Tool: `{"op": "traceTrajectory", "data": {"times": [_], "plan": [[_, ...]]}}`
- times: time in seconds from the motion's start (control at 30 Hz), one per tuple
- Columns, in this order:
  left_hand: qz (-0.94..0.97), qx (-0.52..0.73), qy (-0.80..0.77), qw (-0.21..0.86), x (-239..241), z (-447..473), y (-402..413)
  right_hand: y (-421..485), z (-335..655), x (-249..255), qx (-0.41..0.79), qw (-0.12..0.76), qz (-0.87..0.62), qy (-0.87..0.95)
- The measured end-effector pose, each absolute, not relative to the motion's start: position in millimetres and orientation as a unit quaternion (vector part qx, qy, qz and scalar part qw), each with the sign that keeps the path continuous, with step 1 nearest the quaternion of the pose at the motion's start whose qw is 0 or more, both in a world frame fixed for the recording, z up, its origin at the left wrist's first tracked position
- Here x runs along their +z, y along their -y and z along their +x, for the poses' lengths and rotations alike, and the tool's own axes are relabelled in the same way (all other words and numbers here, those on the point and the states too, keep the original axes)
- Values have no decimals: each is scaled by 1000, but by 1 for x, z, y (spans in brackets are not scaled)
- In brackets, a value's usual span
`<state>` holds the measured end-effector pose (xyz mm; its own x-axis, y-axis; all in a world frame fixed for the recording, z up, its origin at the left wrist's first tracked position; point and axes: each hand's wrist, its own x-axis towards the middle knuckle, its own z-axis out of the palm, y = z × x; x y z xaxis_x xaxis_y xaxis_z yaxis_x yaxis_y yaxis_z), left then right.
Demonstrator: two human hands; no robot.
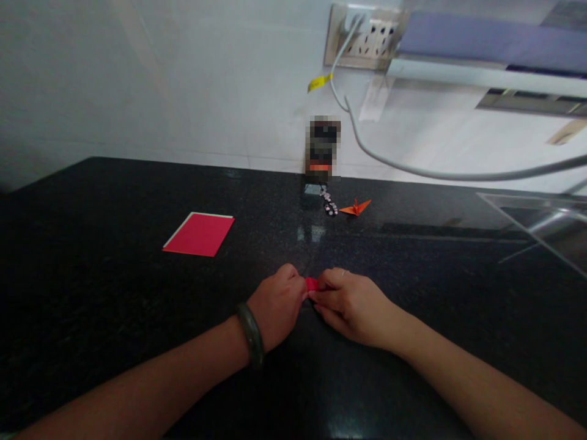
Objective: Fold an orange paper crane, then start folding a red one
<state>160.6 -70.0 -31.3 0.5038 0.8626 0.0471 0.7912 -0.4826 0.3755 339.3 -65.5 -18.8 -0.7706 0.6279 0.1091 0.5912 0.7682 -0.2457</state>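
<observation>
Both my hands meet at the middle of a black stone counter (114, 293). A small folded red paper piece (312, 284) is pinched between them, mostly hidden by the fingers. My left hand (275, 308), with a dark bangle on the wrist, is closed on its left side. My right hand (351, 302), with a ring on one finger, is closed on its right side. A stack of red paper sheets (199, 234) lies flat to the far left of my hands.
An orange paper crane (355, 208) sits near the back wall beside a small patterned object (329, 205) and a blurred dark item (322, 150). A grey cable (413, 168) hangs from a wall socket (362, 36). A clear plastic stand (541, 226) is at the right.
</observation>
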Motion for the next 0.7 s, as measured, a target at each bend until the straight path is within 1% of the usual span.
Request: {"op": "traceTrajectory", "data": {"times": [0.17,0.3,0.37,0.7], "plan": [[880,97,-442,145,-28,157,80,64,341,-18,135,108,-334,927],[904,60,-420,49,-27,160,92,63,342,-18,147,120,-335,923],[909,28,-415,26,-26,161,95,63,343,-18,149,119,-339,921],[914,-10,-405,12,-18,157,92,66,349,-15,143,100,-347,922]]}}
